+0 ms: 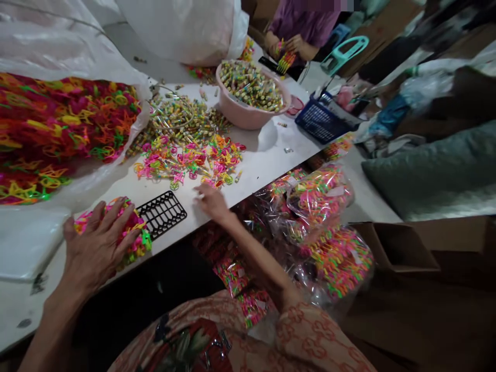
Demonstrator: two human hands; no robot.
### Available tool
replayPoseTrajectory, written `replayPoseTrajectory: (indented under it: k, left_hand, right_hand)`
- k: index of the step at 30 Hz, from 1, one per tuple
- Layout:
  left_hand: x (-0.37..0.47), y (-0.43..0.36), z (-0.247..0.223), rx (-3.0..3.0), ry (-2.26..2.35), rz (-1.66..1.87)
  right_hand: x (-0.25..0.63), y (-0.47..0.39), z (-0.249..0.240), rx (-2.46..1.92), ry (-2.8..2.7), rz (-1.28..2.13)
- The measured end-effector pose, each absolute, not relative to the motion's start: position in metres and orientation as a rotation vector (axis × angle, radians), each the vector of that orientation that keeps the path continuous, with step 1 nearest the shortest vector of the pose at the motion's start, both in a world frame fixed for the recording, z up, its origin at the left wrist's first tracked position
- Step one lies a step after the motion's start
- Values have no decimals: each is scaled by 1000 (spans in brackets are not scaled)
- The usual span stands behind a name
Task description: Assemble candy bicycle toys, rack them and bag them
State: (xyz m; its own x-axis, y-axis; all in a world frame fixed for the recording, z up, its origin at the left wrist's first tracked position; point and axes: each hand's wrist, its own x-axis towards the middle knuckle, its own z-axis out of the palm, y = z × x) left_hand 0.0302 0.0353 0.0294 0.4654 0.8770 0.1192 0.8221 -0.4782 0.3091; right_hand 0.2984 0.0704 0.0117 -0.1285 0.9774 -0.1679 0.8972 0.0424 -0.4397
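Observation:
My left hand (98,243) lies flat with its fingers spread over a heap of bright plastic pieces (141,243) near the table's front edge. Beside that heap is a black plastic grid (165,214) with rows of slots. To the right of the grid, my right hand (212,204) hovers over the white tabletop with its fingers curled in. Its fingertips are slightly blurred, and anything between them is too small to make out. Just beyond it spread loose pink, orange, yellow and green plastic pieces (194,160), with small patterned tubes (178,119) piled behind them.
A pink basin (248,116) holds more tubes. A large clear bag (65,124) of coloured pieces fills the left, above a stack of clear plastic bags (31,243). Packed bags (321,201) sit below the table edge. Across, a person in purple (304,23) handles similar pieces near a blue basket (323,119).

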Motion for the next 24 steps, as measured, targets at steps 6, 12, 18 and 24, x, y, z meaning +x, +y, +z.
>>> replayPoseTrajectory:
  k: [6, 12, 18, 24]
  left_hand:
    - [50, 35, 35, 2555, 1669, 332]
    - [47, 32, 40, 2569, 1684, 233]
    - [45, 32, 45, 2567, 1672, 155]
    - [45, 34, 41, 2532, 1724, 178]
  right_hand:
    - [334, 82, 10, -2263, -2129, 455]
    - [311, 87, 10, -2027, -2180, 498]
    - [320, 119, 14, -2164, -2426, 518]
    - [313, 102, 8, -2146, -2304, 542]
